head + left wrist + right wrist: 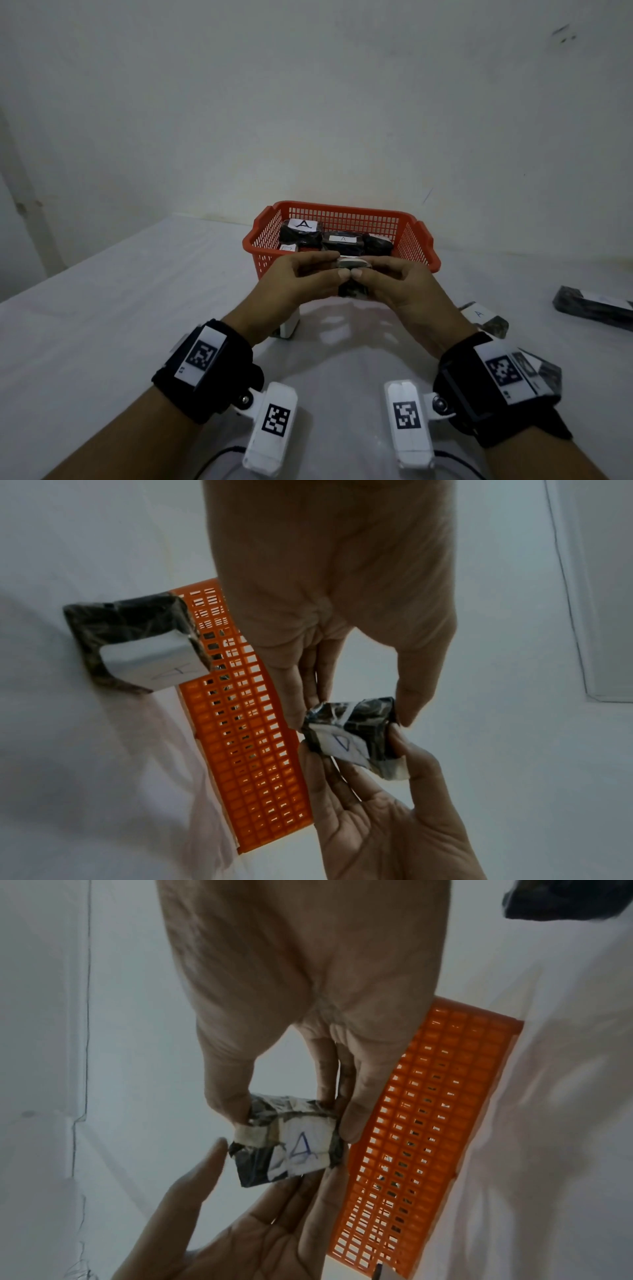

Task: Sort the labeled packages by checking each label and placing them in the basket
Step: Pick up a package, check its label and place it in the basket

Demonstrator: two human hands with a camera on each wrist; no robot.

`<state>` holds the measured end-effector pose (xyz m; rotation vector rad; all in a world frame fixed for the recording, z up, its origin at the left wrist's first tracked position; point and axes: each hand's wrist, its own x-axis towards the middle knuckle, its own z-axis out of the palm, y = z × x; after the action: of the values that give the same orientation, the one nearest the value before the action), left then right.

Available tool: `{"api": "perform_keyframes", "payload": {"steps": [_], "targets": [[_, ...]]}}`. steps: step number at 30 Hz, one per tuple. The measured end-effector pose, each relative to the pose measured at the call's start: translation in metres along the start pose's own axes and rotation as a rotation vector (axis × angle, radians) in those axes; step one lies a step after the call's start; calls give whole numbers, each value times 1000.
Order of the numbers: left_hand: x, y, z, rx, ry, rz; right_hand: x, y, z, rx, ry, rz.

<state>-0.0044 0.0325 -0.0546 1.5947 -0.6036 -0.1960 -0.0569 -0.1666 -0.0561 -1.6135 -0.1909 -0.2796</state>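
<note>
Just in front of the orange basket (342, 219), on its near side, both hands held one small dark wrapped package (352, 270) in the air above the white table (137, 308). The left hand (301, 281) pinched one end between thumb and fingertips, and the right hand (394, 284) pinched the other end the same way, the two thumbs nearly meeting over it. The wrist views showed a white label (301, 1148) on the package's underside, marked with a blue letter that read as an A.

Inside the basket lay several dark packages already placed, among them one with a bold A label (303, 224) towards the far left corner and another with a fainter A label (342, 239) to its right. Outside the basket, more remained: a package (137, 642) standing against the basket's near wall below the left hand, an A-labelled package (483, 317) on the table to the near right of the basket, a long dark package (596, 306) farther right, and one more partly hidden behind the right wristband (544, 373).

By this showing the sorting was perhaps half done, with the held package being checked and at least four left.
</note>
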Motion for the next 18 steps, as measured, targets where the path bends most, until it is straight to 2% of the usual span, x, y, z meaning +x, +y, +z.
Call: {"api": "perform_keyframes", "payload": {"steps": [5,8,11,15,18], "targets": [[1,1,-2,46,64,14,0,0,1,77,-89,24],[-1,3,-4,19,29,10,0,-1,-1,52,-54,-18],[-2,5,-3,33,54,45,0,-3,-1,28,-68,-25],[-3,5,-4,50,49,86,-2,-9,4,109,-116,89],[-4,5,-2,47,-29,102,-2,-10,3,3,-58,151]]}}
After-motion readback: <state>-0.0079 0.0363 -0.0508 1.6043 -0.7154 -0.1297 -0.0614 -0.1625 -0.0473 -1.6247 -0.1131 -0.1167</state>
